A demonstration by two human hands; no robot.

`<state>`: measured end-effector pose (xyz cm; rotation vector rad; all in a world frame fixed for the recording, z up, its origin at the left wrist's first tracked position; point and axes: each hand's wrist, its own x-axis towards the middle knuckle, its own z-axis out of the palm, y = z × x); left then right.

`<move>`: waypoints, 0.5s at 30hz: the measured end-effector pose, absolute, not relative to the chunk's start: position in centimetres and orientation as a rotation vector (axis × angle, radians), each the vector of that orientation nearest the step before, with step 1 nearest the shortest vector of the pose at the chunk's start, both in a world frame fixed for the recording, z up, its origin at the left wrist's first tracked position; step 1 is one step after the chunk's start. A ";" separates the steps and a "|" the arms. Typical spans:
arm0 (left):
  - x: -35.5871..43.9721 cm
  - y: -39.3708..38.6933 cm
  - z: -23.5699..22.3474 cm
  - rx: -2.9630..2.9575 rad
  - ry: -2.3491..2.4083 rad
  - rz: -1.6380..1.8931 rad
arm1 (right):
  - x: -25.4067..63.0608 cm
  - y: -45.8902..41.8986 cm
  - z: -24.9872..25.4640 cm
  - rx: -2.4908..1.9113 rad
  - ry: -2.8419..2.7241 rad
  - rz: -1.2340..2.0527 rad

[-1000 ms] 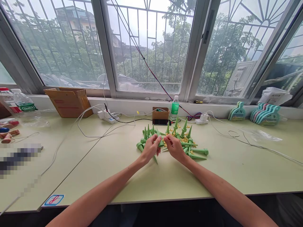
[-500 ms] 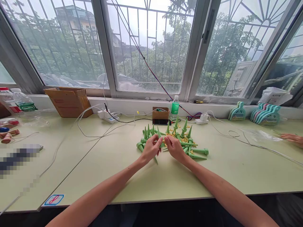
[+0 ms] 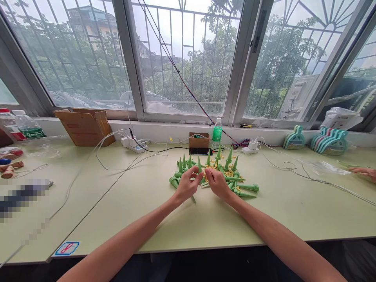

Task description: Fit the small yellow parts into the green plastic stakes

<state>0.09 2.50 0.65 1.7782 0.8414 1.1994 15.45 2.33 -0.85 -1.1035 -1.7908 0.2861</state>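
Note:
My left hand (image 3: 187,184) is closed round a green plastic spike (image 3: 199,163), whose pointed end stands up above the fingers. Close beside it, my right hand (image 3: 216,185) is pinched near the spike's side; whatever its fingertips hold is too small and hidden to make out. Around both hands lie several more green spikes with ridged caps, some upright like the tall spike (image 3: 228,159), others on their sides like the lying spike (image 3: 248,188). Small yellow valve-like pieces (image 3: 231,174) are heaped among them, and some upright spikes have a yellow piece fitted at the side.
Behind the pile are a small cardboard box (image 3: 199,140), a phone (image 3: 200,151) and a green-labelled bottle (image 3: 217,133). White cables (image 3: 308,178) cross the table. A larger carton (image 3: 84,127) stands back left. Another person's hand (image 3: 364,171) rests at the right edge.
The held spike has turned slightly more upright and shifted a little to the right. Both hands stay close together in nearly the same place.

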 end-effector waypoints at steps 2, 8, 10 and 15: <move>0.1 2.5 0.7 1.836 0.875 1.228 | 15.5 2.4 -0.9 -1.105 -1.788 0.291; 0.2 2.6 0.3 2.005 0.916 1.337 | 15.5 2.5 -1.0 -1.096 -1.767 0.325; 0.2 2.6 0.3 2.039 0.937 1.344 | 15.5 2.6 -1.1 -1.091 -1.761 0.335; 0.2 2.5 0.5 2.091 0.994 1.341 | 15.4 2.7 -1.1 -1.097 -1.753 0.346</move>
